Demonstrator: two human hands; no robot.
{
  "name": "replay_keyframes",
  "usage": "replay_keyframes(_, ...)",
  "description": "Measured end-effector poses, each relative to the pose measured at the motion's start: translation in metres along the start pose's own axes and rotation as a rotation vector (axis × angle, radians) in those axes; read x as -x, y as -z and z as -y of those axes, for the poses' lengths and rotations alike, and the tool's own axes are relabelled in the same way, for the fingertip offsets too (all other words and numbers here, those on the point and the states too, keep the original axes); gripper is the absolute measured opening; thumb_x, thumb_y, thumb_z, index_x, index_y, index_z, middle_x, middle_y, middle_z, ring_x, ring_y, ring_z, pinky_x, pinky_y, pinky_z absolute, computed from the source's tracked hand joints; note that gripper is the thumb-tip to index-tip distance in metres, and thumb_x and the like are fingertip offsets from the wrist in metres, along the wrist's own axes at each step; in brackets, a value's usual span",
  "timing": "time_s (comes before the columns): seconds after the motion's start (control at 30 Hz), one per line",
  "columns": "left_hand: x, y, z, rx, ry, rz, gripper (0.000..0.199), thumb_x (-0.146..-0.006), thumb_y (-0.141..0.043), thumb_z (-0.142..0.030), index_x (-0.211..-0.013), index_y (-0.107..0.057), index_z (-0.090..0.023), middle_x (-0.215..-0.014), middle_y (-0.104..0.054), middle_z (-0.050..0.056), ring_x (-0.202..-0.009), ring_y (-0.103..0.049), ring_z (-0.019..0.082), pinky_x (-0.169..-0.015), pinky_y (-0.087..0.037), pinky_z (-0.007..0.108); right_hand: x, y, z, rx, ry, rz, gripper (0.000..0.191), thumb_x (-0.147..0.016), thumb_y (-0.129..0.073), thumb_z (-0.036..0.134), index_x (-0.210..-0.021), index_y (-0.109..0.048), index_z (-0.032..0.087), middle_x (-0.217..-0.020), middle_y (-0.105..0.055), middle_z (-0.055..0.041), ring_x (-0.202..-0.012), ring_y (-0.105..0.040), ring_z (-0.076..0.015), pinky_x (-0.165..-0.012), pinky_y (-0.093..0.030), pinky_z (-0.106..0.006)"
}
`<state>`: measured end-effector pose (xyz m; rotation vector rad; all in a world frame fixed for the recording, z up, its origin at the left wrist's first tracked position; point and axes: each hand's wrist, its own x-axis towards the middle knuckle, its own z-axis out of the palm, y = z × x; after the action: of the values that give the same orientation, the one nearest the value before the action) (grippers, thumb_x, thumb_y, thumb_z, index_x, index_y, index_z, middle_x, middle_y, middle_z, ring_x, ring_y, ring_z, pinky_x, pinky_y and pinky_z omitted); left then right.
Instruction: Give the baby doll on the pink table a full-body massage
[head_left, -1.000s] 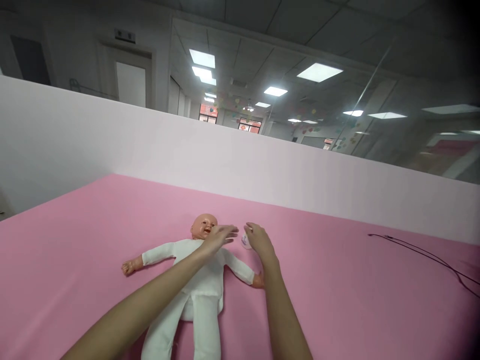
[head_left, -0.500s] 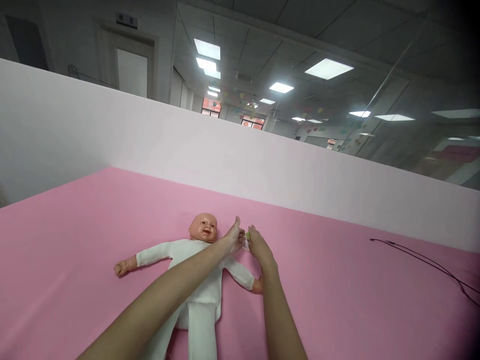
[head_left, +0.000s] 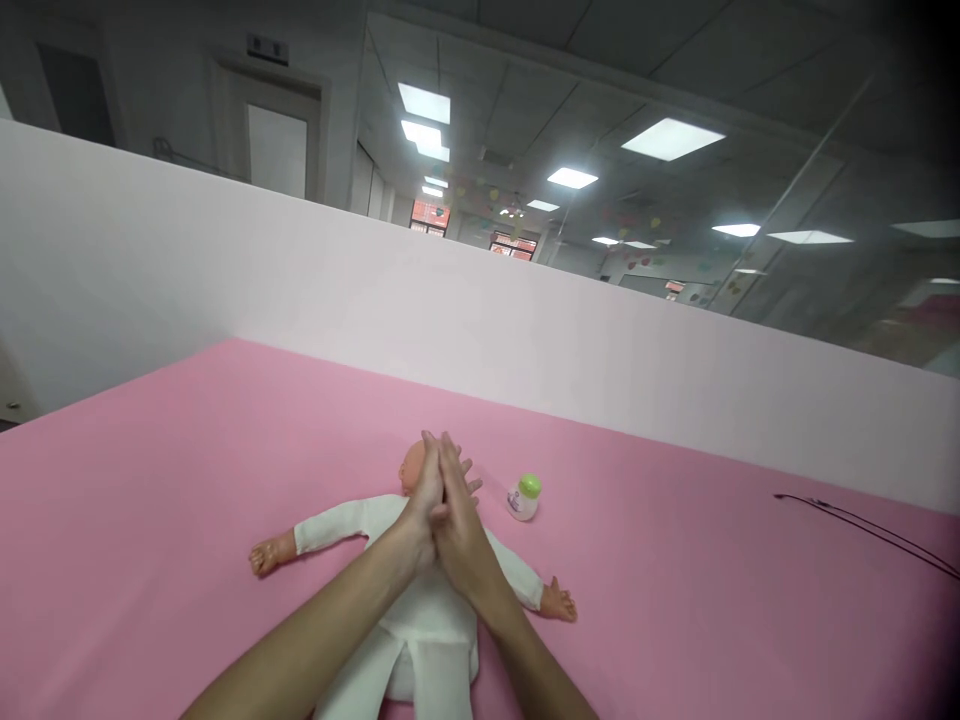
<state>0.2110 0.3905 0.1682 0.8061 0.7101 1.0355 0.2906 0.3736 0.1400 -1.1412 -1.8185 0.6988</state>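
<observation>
A baby doll (head_left: 390,515) in a white suit lies on its back with its arms spread. Over its upper chest and face, my left hand (head_left: 421,510) and my right hand (head_left: 459,530) are pressed palm to palm, fingers stretched out. They hide most of the doll's head (head_left: 412,466); only its left side shows. Whether anything lies between the palms cannot be seen. Just right of my hands stands a small clear bottle (head_left: 523,502) with a green cap (head_left: 530,486), touched by neither hand.
The doll lies on a pink padded surface (head_left: 675,570). A low white wall (head_left: 525,340) runs along its back edge. Thin dark cords (head_left: 862,522) lie at the far right. Beyond the wall are a door and a room with ceiling lights.
My hands have left the small bottle, which now stands by itself. Both have moved left over the doll and come together palm to palm. The view has shifted slightly.
</observation>
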Motion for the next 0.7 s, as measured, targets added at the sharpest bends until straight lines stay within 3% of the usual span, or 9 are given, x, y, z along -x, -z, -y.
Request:
replay_keyframes(0.07,0.011,-0.003,-0.01,0.095,0.046,-0.054,0.104,-0.085,-0.016,-0.092,-0.162,-0.034,-0.023,-0.168,-0.031,0.009,-0.153,-0.033,0.033,-0.122,-0.035,0.041,0.002,-0.003,0.002,-0.064,-0.106,-0.069,0.086,-0.099,-0.03,0.073,-0.166,-0.007,0.026,-0.174,-0.002,-0.0031,-0.161,-0.003,-0.0237,-0.131,-0.01,-0.051)
replay_keyframes(0.13,0.017,-0.006,-0.02,0.104,-0.017,-0.014,0.099,-0.088,-0.016,-0.089,-0.159,-0.039,-0.026,-0.17,-0.028,0.004,-0.157,-0.023,0.029,-0.126,-0.027,0.039,0.01,-0.005,0.01,-0.081,-0.136,-0.133,0.086,-0.099,-0.025,0.074,-0.166,-0.001,0.027,-0.174,0.003,-0.0016,-0.161,-0.001,-0.0229,-0.131,-0.011,-0.051)
replay_keyframes(0.23,0.02,-0.011,-0.028,0.111,-0.117,0.068,0.085,-0.098,-0.011,-0.077,-0.163,-0.031,-0.026,-0.17,-0.027,0.002,-0.157,-0.022,0.022,-0.128,-0.018,0.037,0.024,-0.007,0.026,-0.043,0.026,-0.074,0.092,-0.095,-0.029,0.08,-0.166,-0.001,0.029,-0.174,0.004,0.0004,-0.16,0.004,-0.0274,-0.13,-0.011,-0.054)
replay_keyframes(0.3,0.023,-0.014,-0.031,0.119,-0.034,0.091,0.083,-0.101,-0.01,-0.072,-0.165,-0.025,-0.022,-0.169,-0.029,0.006,-0.156,-0.027,0.023,-0.128,-0.019,0.039,0.023,-0.003,0.031,-0.004,0.084,-0.038,0.095,-0.093,-0.033,0.081,-0.166,-0.002,0.029,-0.174,0.002,0.0002,-0.16,0.004,-0.0295,-0.13,-0.009,-0.055)
replay_keyframes(0.4,0.03,-0.019,-0.036,0.097,0.102,0.076,0.087,-0.098,-0.015,-0.077,-0.165,-0.026,-0.022,-0.17,-0.025,0.007,-0.157,-0.022,0.026,-0.127,-0.024,0.041,0.006,0.01,0.031,-0.007,-0.056,-0.108,0.089,-0.096,-0.026,0.078,-0.166,-0.002,0.027,-0.175,-0.002,-0.0023,-0.16,0.0,-0.0283,-0.129,-0.011,-0.056)
replay_keyframes(0.5,0.034,-0.018,-0.037,0.069,-0.029,0.092,0.087,-0.095,-0.014,-0.08,-0.164,-0.026,-0.029,-0.172,-0.018,0.0,-0.159,-0.014,0.027,-0.126,-0.027,0.041,-0.003,0.015,0.037,-0.031,-0.185,-0.138,0.09,-0.096,-0.023,0.079,-0.166,-0.001,0.026,-0.174,0.001,-0.0023,-0.16,0.0,-0.0281,-0.129,-0.012,-0.056)
replay_keyframes(0.6,0.031,-0.016,-0.033,0.069,-0.182,0.129,0.084,-0.096,-0.012,-0.08,-0.164,-0.025,-0.033,-0.172,-0.02,-0.002,-0.159,-0.015,0.025,-0.127,-0.024,0.041,0.004,0.007,0.051,-0.029,0.037,-0.072,0.091,-0.095,-0.026,0.08,-0.166,0.003,0.03,-0.174,0.007,0.0025,-0.16,0.005,-0.028,-0.13,-0.011,-0.055)
replay_keyframes(0.7,0.029,-0.016,-0.027,0.074,-0.138,0.143,0.087,-0.096,-0.014,-0.079,-0.165,-0.027,-0.026,-0.167,-0.033,0.007,-0.156,-0.025,0.029,-0.127,-0.025,0.041,0.005,0.003,0.054,-0.011,0.206,-0.102,0.089,-0.095,-0.024,0.079,-0.166,-0.007,0.028,-0.174,0.0,0.0016,-0.16,0.003,-0.0288,-0.13,-0.007,-0.055)
